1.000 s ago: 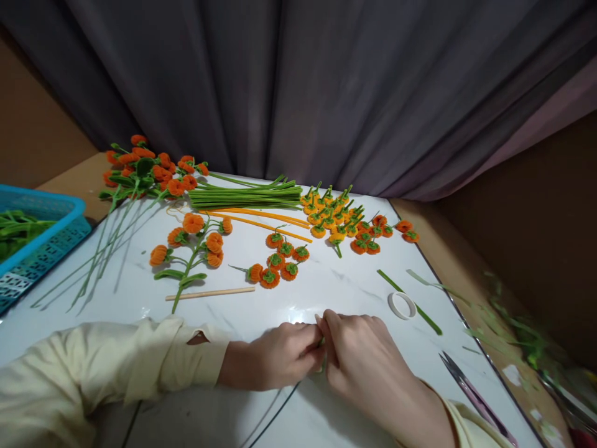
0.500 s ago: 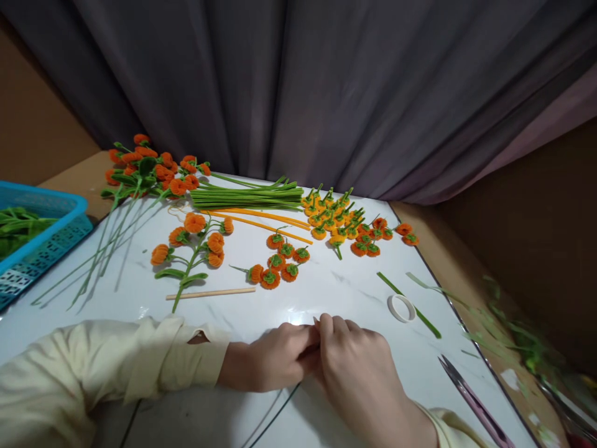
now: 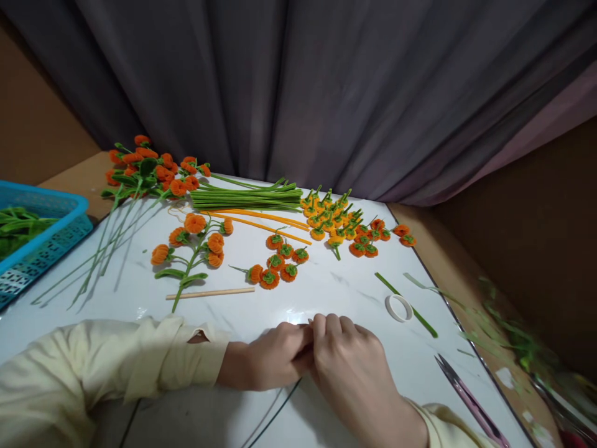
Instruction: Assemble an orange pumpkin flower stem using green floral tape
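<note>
Wire (image 3: 275, 414): emerges below hands; likely being worked.
Left hand (image 3: 278, 358), right hand (image 3: 351, 367): curled, meeting; contents hidden, can't tell.
Grip: next move likely needs it steady.

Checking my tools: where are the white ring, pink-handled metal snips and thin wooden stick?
White ring (image 3: 388, 308), head view: left rim.
Pink-handled metal snips (image 3: 471, 401), head view: handle.
Thin wooden stick (image 3: 212, 293), head view: middle.

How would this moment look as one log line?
left grip: closed, against right grip | right grip: closed | contents: hidden | thin dark-green stem: extends below both | pink-handled metal scissors: lying right
</note>
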`<state>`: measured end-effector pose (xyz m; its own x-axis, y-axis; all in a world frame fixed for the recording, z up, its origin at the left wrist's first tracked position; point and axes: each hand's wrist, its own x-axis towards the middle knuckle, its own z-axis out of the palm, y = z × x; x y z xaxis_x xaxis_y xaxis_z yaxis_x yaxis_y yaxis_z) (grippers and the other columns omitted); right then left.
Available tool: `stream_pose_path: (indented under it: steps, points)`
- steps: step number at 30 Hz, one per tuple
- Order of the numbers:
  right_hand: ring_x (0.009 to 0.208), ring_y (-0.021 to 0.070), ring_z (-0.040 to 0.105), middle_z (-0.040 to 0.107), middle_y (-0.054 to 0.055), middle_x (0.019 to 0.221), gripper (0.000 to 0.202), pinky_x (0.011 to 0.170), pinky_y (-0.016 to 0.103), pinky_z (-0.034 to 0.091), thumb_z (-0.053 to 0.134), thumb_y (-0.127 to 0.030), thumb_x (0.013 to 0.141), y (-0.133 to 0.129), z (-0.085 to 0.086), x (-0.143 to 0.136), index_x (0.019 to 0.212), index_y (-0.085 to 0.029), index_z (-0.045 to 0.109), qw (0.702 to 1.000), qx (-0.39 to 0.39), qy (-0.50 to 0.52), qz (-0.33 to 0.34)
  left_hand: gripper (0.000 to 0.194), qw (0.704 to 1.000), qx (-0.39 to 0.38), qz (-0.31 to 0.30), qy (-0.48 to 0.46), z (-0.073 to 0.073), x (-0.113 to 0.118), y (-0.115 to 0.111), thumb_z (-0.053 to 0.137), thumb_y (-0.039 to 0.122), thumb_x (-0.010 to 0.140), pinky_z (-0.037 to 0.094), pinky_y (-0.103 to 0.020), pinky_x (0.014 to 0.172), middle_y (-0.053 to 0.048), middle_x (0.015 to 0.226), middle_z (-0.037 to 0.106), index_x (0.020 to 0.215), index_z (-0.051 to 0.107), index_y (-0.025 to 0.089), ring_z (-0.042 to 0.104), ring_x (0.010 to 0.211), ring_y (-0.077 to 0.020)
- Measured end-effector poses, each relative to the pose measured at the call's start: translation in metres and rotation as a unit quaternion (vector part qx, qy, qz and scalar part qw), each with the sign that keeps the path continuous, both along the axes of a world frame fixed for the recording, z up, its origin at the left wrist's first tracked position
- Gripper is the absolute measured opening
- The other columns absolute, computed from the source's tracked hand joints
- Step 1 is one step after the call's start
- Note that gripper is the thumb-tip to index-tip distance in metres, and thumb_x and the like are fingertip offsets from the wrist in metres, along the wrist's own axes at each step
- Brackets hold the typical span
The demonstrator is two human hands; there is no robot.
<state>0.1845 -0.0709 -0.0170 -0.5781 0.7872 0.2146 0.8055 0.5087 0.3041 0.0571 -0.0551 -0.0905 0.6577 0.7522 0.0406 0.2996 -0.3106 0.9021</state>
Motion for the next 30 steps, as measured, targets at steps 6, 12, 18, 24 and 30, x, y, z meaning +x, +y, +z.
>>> stream_pose_path:
  steps: [6,12,18,24,30]
  points:
    - [0.043,0.0155,0.051,0.056,0.001,0.053,0.021,0.044,0.027,0.015,0.045,-0.013,0.083,0.015,0.016,0.02,0.063,-0.02,0.042,0.98,-0.19,0.056,-0.029,0.025,0.996,-0.069,0.042,-0.028,0.001,-0.001,0.003,0.04,0.028,0.085,0.028,-0.019,0.048,0.005,0.058,0.043,0.063,0.033,0.019,0.035,0.052,-0.0075]
    - [0.045,0.0116,0.046,0.052,-0.003,0.056,0.037,0.048,0.025,0.022,0.025,-0.033,0.099,0.02,0.023,0.042,0.068,-0.02,0.041,0.95,-0.241,0.18,-0.083,0.035,0.994,-0.093,0.034,-0.039,0.002,-0.003,0.005,0.041,0.035,0.088,0.026,-0.019,0.047,0.007,0.055,0.036,0.061,0.028,0.019,0.033,0.051,-0.0064]
    - [0.048,0.0115,0.046,0.054,-0.002,0.06,0.029,0.048,0.025,0.021,0.033,-0.025,0.096,0.017,0.01,0.034,0.071,-0.019,0.045,0.953,-0.253,0.163,-0.03,0.031,0.994,-0.095,0.035,-0.03,-0.002,-0.002,0.006,0.041,0.034,0.087,0.026,-0.02,0.047,0.006,0.055,0.036,0.061,0.032,0.018,0.033,0.051,-0.007]
    - [0.05,0.0116,0.045,0.051,-0.001,0.061,0.019,0.048,0.025,0.021,0.04,-0.007,0.084,0.018,0.003,0.027,0.069,-0.018,0.043,0.964,-0.23,0.131,0.016,0.025,0.994,-0.098,0.039,-0.025,-0.003,-0.001,0.004,0.043,0.027,0.083,0.028,-0.019,0.048,0.006,0.057,0.039,0.061,0.032,0.018,0.034,0.052,-0.0072]
    - [0.051,0.0129,0.043,0.051,0.0,0.067,0.019,0.047,0.026,0.019,0.044,0.001,0.071,0.019,0.004,0.029,0.071,-0.018,0.041,0.976,-0.185,0.072,0.087,0.02,0.993,-0.107,0.036,-0.035,-0.001,0.002,0.003,0.044,0.027,0.083,0.035,-0.019,0.052,0.003,0.065,0.049,0.066,0.042,0.017,0.045,0.057,-0.0083]
